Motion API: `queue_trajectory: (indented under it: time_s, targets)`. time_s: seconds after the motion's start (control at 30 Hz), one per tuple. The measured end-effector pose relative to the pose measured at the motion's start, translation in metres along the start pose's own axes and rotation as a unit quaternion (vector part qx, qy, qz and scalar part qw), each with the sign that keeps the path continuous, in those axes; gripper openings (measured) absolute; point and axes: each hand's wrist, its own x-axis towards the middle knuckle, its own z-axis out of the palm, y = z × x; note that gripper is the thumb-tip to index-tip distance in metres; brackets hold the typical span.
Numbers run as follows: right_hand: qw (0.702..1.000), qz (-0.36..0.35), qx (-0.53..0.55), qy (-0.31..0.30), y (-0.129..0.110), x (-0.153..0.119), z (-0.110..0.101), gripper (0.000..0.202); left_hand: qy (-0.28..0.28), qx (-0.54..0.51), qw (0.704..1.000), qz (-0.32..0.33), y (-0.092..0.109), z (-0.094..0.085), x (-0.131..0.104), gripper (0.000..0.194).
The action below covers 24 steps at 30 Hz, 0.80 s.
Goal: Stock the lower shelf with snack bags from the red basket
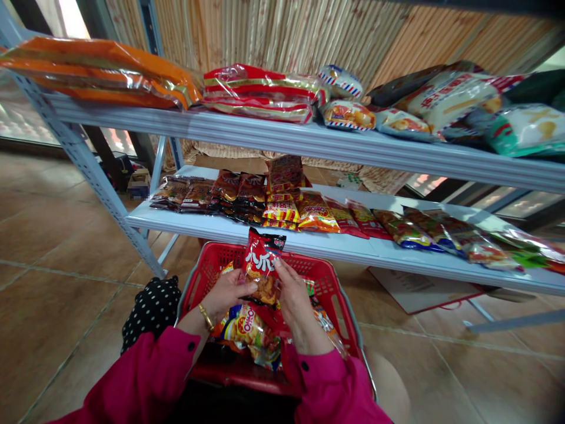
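Observation:
Between my two hands is a red and black snack bag (261,265), held upright above a red plastic basket (326,266). My left hand (227,297) grips its lower left side, thumb across the front. Along the right edge, my right hand (293,294) closes on the same bag, thumb near its upper part. Below, in the basket, lie several snack bags, among them a yellow, blue and white one (247,324). An orange and white bag (325,321) sits at the basket's right side, partly behind my right wrist.
In front stands a metal rack; its lower shelf (212,227) carries rows of snack bags, with brown bags (227,188) at left. Above, the upper shelf (247,132) holds large orange bags (101,73) and red bags (265,91). A flat board (415,288) lies under the rack.

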Motion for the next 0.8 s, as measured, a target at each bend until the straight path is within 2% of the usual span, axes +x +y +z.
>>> queue_trajectory:
  time_s: [0.07, 0.27, 0.43, 0.53, 0.63, 0.8]
  targets:
    - [1.000, -0.005, 0.001, 0.003, -0.0028, 0.0020, 0.0001, 0.043, -0.019, 0.006, 1.000, -0.002, -0.0001, 0.0015, -0.0010, 0.063]
    - [0.997, -0.005, 0.021, 0.073, -0.0032, 0.0053, -0.0033, 0.035, -0.056, 0.010, 0.998, -0.001, 0.0047, 0.0031, -0.0049, 0.065]
    - [0.999, 0.026, -0.004, 0.025, -0.0030, -0.0009, -0.0025, 0.036, -0.067, -0.022, 0.996, 0.050, 0.0050, 0.0045, -0.0041, 0.057]
    - [0.999, 0.029, -0.016, -0.008, -0.0019, -0.0039, -0.0008, 0.038, -0.065, -0.029, 0.996, 0.055, 0.0014, 0.0047, -0.0016, 0.054]
    - [1.000, 0.017, -0.008, 0.000, -0.0013, -0.0037, -0.0006, 0.037, -0.047, -0.021, 0.997, 0.056, -0.0007, 0.0044, -0.0010, 0.053]
    - [1.000, 0.014, -0.001, 0.028, 0.0011, -0.0002, -0.0041, 0.038, -0.062, -0.016, 0.997, 0.048, 0.0011, 0.0057, -0.0033, 0.051]
